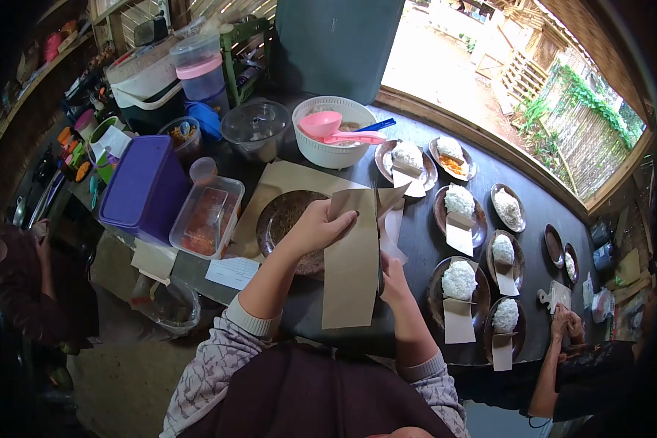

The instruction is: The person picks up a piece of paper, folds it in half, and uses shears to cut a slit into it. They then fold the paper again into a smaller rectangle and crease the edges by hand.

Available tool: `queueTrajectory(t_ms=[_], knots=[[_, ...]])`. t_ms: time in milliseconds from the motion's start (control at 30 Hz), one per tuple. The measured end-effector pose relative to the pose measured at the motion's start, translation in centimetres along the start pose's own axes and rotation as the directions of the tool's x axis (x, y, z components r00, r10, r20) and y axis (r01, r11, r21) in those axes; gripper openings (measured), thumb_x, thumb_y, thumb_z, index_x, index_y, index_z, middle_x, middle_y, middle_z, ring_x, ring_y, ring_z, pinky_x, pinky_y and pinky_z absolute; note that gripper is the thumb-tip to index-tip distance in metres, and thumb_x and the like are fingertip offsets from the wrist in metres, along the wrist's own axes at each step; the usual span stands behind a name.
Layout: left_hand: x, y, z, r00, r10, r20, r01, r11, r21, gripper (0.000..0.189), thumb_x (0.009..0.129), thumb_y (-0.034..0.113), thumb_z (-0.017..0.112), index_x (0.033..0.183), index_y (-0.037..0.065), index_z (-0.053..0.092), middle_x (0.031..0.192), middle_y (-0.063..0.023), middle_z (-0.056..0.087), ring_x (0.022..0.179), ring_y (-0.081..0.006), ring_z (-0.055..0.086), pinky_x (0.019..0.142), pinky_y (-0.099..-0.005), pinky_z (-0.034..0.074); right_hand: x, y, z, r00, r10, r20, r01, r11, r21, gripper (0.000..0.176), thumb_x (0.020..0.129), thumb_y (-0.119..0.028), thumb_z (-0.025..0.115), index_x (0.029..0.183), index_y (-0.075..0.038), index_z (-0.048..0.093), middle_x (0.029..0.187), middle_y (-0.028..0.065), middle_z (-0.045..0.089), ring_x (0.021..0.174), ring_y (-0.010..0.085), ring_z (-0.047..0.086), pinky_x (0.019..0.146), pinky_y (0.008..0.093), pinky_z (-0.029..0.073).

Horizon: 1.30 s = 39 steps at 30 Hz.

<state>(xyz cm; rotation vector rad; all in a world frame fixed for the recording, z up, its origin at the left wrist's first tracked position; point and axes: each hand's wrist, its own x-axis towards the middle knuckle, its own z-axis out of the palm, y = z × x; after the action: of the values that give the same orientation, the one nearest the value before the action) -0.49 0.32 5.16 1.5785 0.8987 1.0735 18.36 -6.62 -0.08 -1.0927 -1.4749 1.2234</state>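
Note:
My left hand (318, 228) pinches a sheet of brown paper (349, 274) near its upper part, thumb on top. Close to the sheet's right edge, my right hand (393, 277) is closed round dark scissors (380, 271), whose blades run upward along the paper. A narrower piece of paper (391, 201) curls away to the right of the blades. Beneath my left forearm lies a round brown plate (274, 212), partly covered, resting on more brown paper (288, 177).
Several plates with rice mounds (460, 280) and folded paper stand at right. A white basket (332, 150) holds a pink ladle (321, 124). A clear food tub (210, 219) and purple box (140, 186) stand left. Another person's hands (566, 321) work at far right; another person (33, 277) is left.

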Motion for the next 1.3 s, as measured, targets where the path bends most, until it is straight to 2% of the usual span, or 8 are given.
queueTrajectory(t_ms=[367,633,1000,1200,1300], knots=[[0.0,0.3,-0.2,1.000,0.011,0.012,-0.012,0.999,0.045,0.024,0.084,0.021,0.057,0.083,-0.003,0.059,0.065,-0.0020,0.058,0.060,-0.0072,0.050,0.055,-0.0256,0.042,0.0,-0.1,0.2,0.999,0.029,-0.015,-0.030,0.999,-0.036,0.040,0.078,-0.022,0.059,0.103,0.009,0.055,0.091,0.0097,0.062,0.084,0.0131,0.056,0.075,0.0268,0.044],[0.1,-0.1,-0.1,1.000,-0.001,-0.002,0.001,0.999,0.047,0.025,0.084,0.022,0.057,0.077,-0.003,0.058,0.062,-0.0019,0.056,0.057,-0.0074,0.048,0.053,-0.0262,0.041,0.1,0.4,0.1,1.000,0.015,-0.023,-0.016,0.999,-0.039,0.037,0.078,-0.019,0.058,0.101,0.009,0.055,0.088,0.0098,0.063,0.081,0.0119,0.055,0.072,0.0265,0.045],[0.1,-0.3,-0.1,1.000,0.007,-0.020,-0.006,0.999,0.037,0.026,0.083,0.022,0.058,0.077,-0.003,0.058,0.061,-0.0025,0.056,0.057,-0.0084,0.049,0.053,-0.0267,0.042,0.2,0.8,0.1,0.998,0.005,-0.068,-0.012,0.994,-0.107,0.033,0.080,-0.020,0.058,0.098,0.008,0.057,0.082,0.0093,0.064,0.075,0.0102,0.055,0.067,0.0257,0.045],[0.2,-0.3,-0.1,1.000,-0.009,0.006,0.009,1.000,0.019,0.025,0.084,0.021,0.058,0.080,-0.003,0.059,0.063,-0.0028,0.057,0.058,-0.0084,0.050,0.054,-0.0266,0.042,0.2,0.6,0.3,0.997,-0.033,-0.072,0.029,0.998,-0.054,0.034,0.081,-0.020,0.058,0.100,0.008,0.056,0.085,0.0090,0.063,0.078,0.0101,0.055,0.069,0.0252,0.045],[0.0,-0.1,0.1,0.999,-0.030,0.030,0.030,1.000,0.003,0.024,0.084,0.021,0.057,0.080,-0.003,0.059,0.064,-0.0022,0.057,0.059,-0.0076,0.049,0.054,-0.0263,0.042,0.1,1.0,0.0,0.999,0.000,-0.054,-0.003,0.999,-0.052,0.035,0.081,-0.020,0.058,0.102,0.007,0.056,0.088,0.0089,0.063,0.080,0.0109,0.055,0.071,0.0253,0.045]])
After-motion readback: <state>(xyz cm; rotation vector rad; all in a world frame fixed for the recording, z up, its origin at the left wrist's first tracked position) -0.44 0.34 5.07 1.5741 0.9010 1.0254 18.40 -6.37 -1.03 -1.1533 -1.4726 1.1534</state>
